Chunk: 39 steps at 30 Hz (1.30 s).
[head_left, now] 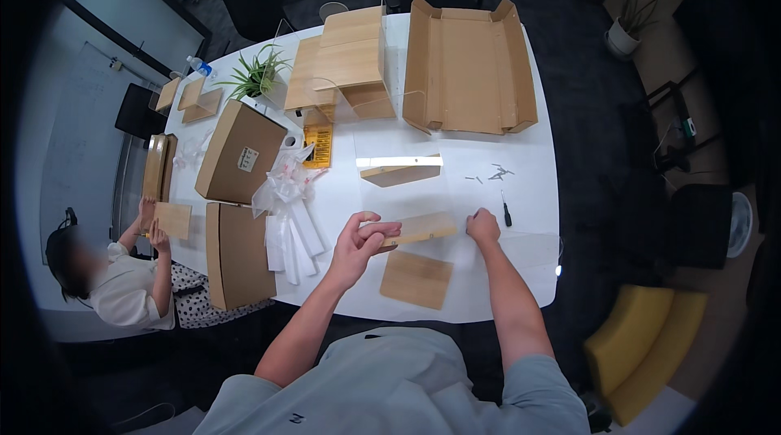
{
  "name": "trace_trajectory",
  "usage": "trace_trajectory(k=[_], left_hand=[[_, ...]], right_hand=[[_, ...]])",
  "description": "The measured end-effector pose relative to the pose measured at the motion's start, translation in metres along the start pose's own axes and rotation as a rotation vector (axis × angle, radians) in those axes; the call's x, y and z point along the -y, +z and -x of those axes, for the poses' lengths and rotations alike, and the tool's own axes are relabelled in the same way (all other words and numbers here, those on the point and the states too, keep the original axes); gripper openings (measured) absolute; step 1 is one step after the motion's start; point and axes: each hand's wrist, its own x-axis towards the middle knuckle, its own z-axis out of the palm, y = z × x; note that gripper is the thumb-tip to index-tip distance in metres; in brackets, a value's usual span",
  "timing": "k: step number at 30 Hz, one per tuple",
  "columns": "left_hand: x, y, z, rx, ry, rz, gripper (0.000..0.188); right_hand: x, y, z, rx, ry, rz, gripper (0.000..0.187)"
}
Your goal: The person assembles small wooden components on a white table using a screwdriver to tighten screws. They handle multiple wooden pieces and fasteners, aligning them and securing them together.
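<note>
My left hand point(355, 251) grips the left end of a small light wooden board point(421, 233), which stands on edge with its narrow side up. Small round fittings or holes show along that edge. Beyond the board's right end, my right hand point(484, 226) rests low over the white table, fingers curled in; whatever they hold is hidden. Close to me lies a flat square wooden board point(416, 279). Farther off is another wooden board point(401, 175) with a bright strip along its far edge. A black-handled screwdriver point(508, 214) and several loose screws point(498, 171) lie right of centre.
An open cardboard box point(468, 69) and a wooden assembly with clear panels point(350, 57) stand at the back. Closed cardboard boxes point(236, 150), crumpled plastic wrap point(285, 179), a yellow packet point(319, 146) and a potted plant point(256, 77) fill the left side. A co-worker point(138, 284) holds a board there.
</note>
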Motion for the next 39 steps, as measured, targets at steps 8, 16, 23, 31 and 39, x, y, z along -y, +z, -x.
trace_trajectory(k=[8, 16, 23, 31, 39], left_hand=[[0.01, -0.002, 0.008, 0.011, -0.045, 0.074, 0.028], [0.013, -0.02, 0.025, 0.106, -0.091, -0.116, 0.025], [0.016, -0.05, 0.032, 0.22, -0.127, -0.139, 0.025], [0.002, -0.097, 0.011, 0.235, -0.122, -0.286, 0.03], [0.033, -0.184, -0.048, 0.173, -0.078, -0.437, 0.028]], right_hand=[[0.046, -0.064, 0.039, 0.336, 0.053, -0.705, 0.053], [0.052, -0.056, 0.067, 0.436, 0.007, -0.733, 0.074], [0.069, -0.064, 0.09, 0.605, 0.215, -0.992, 0.048], [0.078, -0.032, 0.101, 0.658, 0.288, -1.58, 0.021], [0.098, -0.003, 0.119, 0.643, 0.194, -1.628, 0.028]])
